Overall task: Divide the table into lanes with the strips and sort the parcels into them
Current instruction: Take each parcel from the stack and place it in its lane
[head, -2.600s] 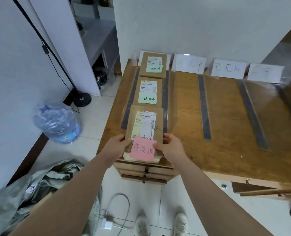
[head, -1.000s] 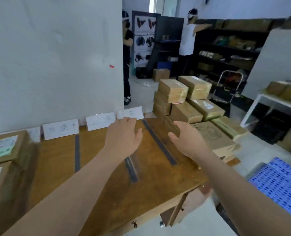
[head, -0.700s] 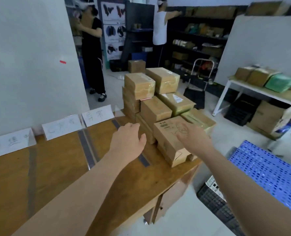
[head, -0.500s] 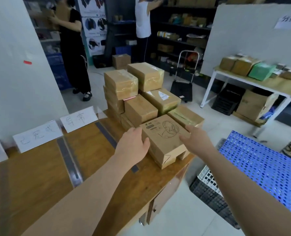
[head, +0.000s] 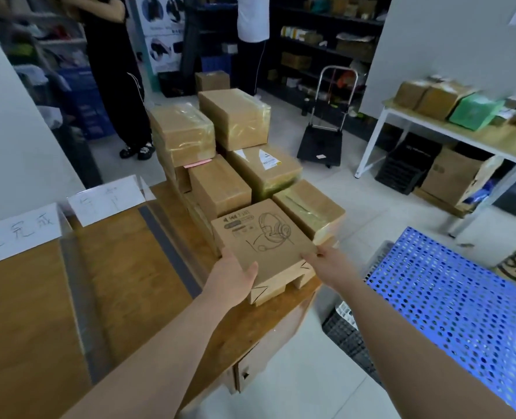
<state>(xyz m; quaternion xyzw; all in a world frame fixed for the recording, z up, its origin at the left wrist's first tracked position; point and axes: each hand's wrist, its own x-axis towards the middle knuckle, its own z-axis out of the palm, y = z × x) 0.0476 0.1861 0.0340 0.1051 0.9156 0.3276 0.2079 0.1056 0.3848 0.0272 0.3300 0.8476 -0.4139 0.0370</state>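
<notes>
— Now, item one: strips?
— Laid. Two grey strips [head: 172,252] run front to back on the worktop [head: 123,285], lower left of frame. A handwritten label card [head: 105,199] stands at the head of each lane, left of centre. Dividing looks done for the part in view.
— Item two: parcels?
— Mostly unsorted, by my reckoning. A pile of brown parcels [head: 220,189], several wrapped in clear tape, is stacked at the worktop's right end, centre of frame. None in view lies between the strips.
— Item in hand?
— One headphone parcel [head: 262,240], a flat carton with a line drawing on its lid. It rests on lower cartons at the near end of the pile.
— Hands?
— Left hand [head: 231,285]: thumb over the lid's near-left corner, fingers down the side, gripping the carton. Right hand [head: 330,264]: touching the carton's right edge. Its fingertips are blurred, so I cannot tell whether they are curled or flat.
— Lifted?
— Not yet, as far as shows.
— Remaining?
— Carry this carton to its lane, then work through the pile. Which lane it belongs in cannot be read from here.
</notes>
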